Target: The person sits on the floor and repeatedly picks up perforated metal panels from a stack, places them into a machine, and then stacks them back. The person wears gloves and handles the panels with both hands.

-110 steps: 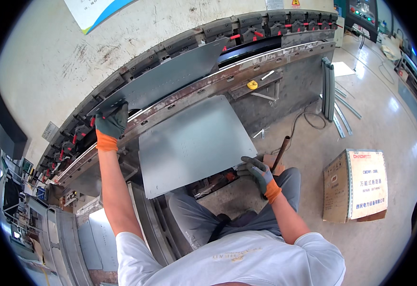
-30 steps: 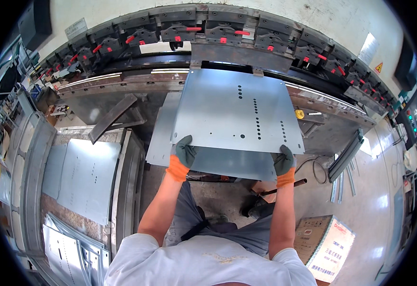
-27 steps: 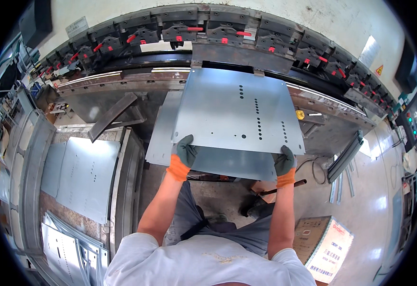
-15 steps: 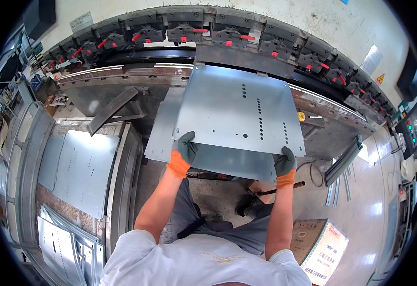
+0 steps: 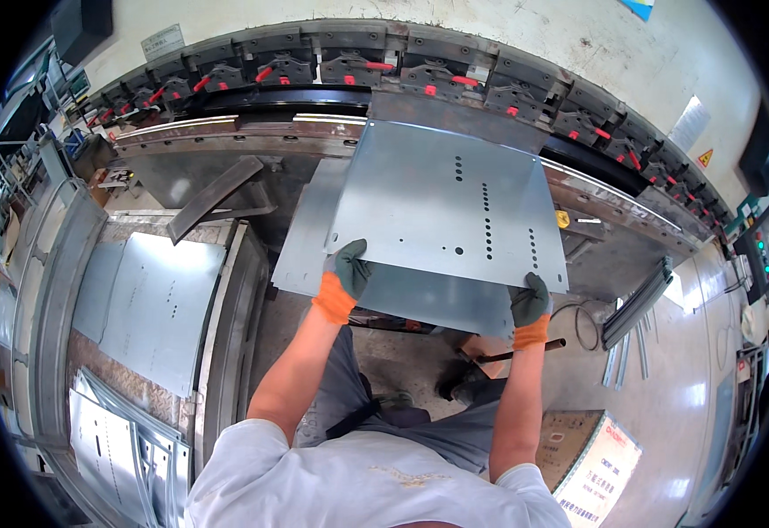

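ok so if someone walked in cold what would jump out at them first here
First the large grey metal sheet with rows of small holes, held at its near edge by the left hand and right hand, both in grey gloves with orange cuffs, its far edge at the press brake. Then the row of red-tipped clamps arching across the top, and the stack of flat sheets at the person's left.

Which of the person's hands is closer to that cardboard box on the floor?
Right. The right hand grips the metal sheet at its near right corner, above the cardboard box; the left hand holds the opposite near corner, farther away.
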`<state>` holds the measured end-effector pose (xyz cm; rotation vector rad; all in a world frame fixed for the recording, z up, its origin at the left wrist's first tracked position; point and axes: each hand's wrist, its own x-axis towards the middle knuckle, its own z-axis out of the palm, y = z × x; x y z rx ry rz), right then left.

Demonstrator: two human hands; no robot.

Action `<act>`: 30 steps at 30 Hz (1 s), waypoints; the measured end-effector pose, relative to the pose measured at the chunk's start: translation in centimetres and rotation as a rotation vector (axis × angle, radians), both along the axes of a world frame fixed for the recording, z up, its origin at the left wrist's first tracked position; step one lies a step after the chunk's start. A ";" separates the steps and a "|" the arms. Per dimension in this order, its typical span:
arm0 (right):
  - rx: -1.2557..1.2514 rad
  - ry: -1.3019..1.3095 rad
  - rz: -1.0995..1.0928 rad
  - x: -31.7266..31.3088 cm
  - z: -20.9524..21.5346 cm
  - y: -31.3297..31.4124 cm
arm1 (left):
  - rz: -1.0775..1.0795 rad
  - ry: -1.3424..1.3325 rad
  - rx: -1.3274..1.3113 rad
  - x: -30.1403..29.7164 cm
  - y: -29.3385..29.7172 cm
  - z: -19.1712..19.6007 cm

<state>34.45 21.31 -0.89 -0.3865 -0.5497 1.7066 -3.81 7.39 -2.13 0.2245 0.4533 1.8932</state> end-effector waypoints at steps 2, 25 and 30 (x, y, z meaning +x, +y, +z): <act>-0.012 0.021 -0.019 0.0 0.4 -0.2 | 0.014 0.006 -0.002 1.0 -0.5 2.7; 0.156 -0.331 0.249 1.2 1.5 -11.6 | -0.225 0.107 0.207 -4.9 3.1 24.6; 0.057 -0.328 0.262 2.1 0.4 -13.5 | -0.371 0.229 0.121 -6.2 6.9 24.8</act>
